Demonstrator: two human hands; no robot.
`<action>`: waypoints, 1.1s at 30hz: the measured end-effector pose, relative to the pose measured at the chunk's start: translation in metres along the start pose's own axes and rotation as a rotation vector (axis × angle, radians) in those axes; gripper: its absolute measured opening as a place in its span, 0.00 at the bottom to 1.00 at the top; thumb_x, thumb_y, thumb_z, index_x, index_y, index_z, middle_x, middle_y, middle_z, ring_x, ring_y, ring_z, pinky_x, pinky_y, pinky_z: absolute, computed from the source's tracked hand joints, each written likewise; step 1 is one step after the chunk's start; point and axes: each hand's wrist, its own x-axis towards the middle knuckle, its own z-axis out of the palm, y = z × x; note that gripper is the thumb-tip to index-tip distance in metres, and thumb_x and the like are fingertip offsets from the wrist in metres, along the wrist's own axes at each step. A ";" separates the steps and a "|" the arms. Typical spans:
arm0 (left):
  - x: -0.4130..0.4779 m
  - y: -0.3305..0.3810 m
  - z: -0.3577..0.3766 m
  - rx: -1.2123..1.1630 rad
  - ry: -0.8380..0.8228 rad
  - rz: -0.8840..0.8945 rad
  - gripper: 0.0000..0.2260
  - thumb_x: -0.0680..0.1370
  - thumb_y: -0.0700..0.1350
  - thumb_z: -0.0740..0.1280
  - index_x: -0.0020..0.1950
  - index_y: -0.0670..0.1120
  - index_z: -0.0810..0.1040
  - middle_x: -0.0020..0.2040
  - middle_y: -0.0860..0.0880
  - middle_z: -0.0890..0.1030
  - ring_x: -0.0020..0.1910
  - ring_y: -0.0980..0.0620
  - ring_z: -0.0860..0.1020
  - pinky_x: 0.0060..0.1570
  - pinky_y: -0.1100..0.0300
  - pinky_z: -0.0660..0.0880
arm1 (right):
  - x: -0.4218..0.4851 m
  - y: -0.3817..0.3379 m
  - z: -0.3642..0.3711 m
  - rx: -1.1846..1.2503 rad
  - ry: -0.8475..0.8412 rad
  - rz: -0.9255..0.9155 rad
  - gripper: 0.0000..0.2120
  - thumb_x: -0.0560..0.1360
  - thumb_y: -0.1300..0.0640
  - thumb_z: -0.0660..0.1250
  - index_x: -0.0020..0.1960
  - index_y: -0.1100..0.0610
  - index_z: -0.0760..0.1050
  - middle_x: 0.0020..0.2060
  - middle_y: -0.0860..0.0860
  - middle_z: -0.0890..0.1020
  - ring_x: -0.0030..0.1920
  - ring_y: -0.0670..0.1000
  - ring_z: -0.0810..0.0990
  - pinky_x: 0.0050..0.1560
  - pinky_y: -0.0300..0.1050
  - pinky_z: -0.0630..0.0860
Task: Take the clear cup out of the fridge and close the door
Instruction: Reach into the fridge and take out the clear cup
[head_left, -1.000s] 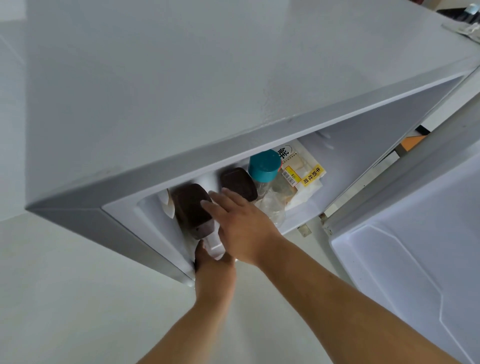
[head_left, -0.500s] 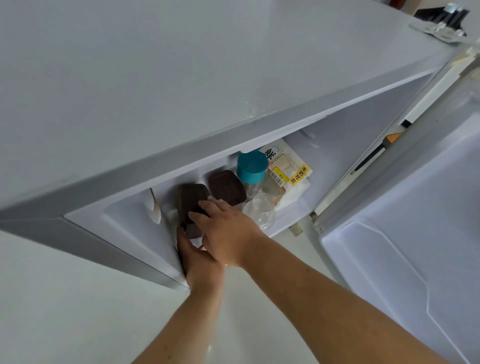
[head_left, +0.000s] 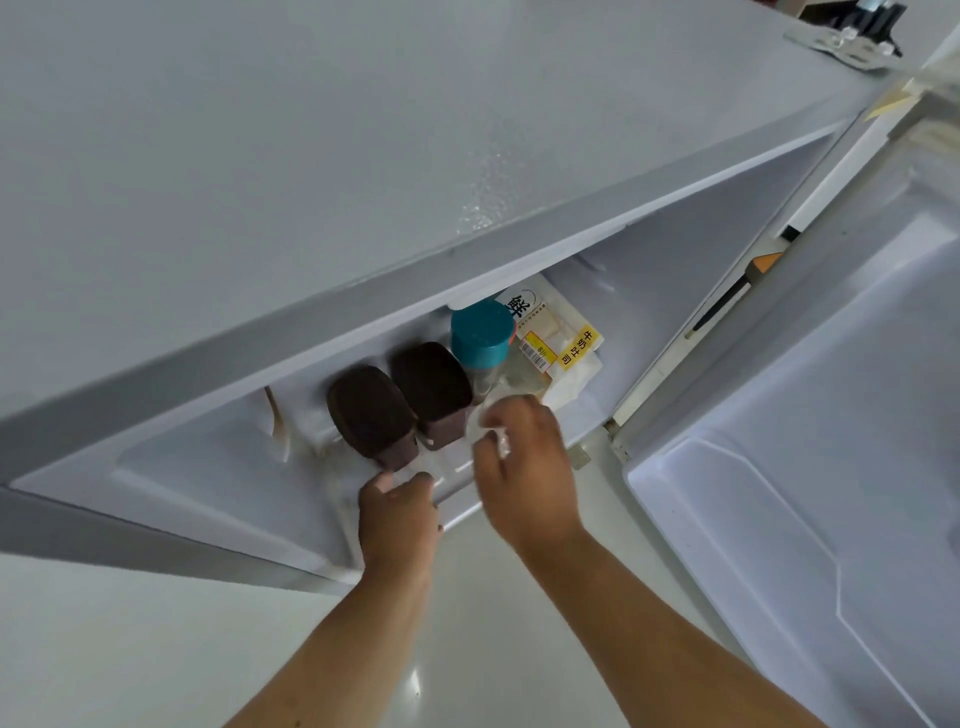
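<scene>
A person's right hand (head_left: 524, 467) covers most of the clear cup (head_left: 485, 423), its grip blurred and only a pale rim showing at the hand's 10 o'clock. The left hand (head_left: 397, 519) hides the fridge shelf's front lip, fingertips out of sight under a brown-lidded container (head_left: 371, 415). The open door (head_left: 810, 493) runs off the frame at 3 o'clock; the packet (head_left: 561, 343) print is partly unreadable behind the teal-capped bottle (head_left: 480, 340).

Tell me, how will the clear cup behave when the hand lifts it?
The clear cup looks thin and empty, so probably light and easily squeezed. The right hand grips its rim; smooth plastic may slip.
</scene>
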 end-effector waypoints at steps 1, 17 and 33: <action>0.000 -0.003 0.007 0.031 -0.032 0.015 0.11 0.81 0.43 0.65 0.62 0.48 0.79 0.56 0.45 0.84 0.50 0.45 0.84 0.46 0.51 0.82 | -0.001 0.011 -0.006 0.071 0.063 0.204 0.05 0.76 0.51 0.60 0.49 0.46 0.74 0.48 0.45 0.79 0.49 0.48 0.77 0.46 0.43 0.76; 0.009 0.021 0.065 0.158 -0.330 -0.054 0.33 0.71 0.68 0.73 0.70 0.50 0.75 0.69 0.48 0.79 0.65 0.45 0.78 0.67 0.45 0.74 | 0.056 0.073 -0.003 0.398 -0.257 0.852 0.27 0.76 0.33 0.66 0.55 0.57 0.79 0.45 0.53 0.85 0.45 0.55 0.84 0.52 0.53 0.82; -0.109 -0.066 -0.094 0.395 -0.284 -0.019 0.35 0.67 0.68 0.71 0.70 0.55 0.72 0.66 0.46 0.78 0.65 0.48 0.77 0.66 0.44 0.74 | -0.152 0.010 0.005 0.462 -0.369 0.864 0.23 0.64 0.27 0.69 0.48 0.43 0.82 0.43 0.44 0.87 0.39 0.46 0.85 0.46 0.46 0.83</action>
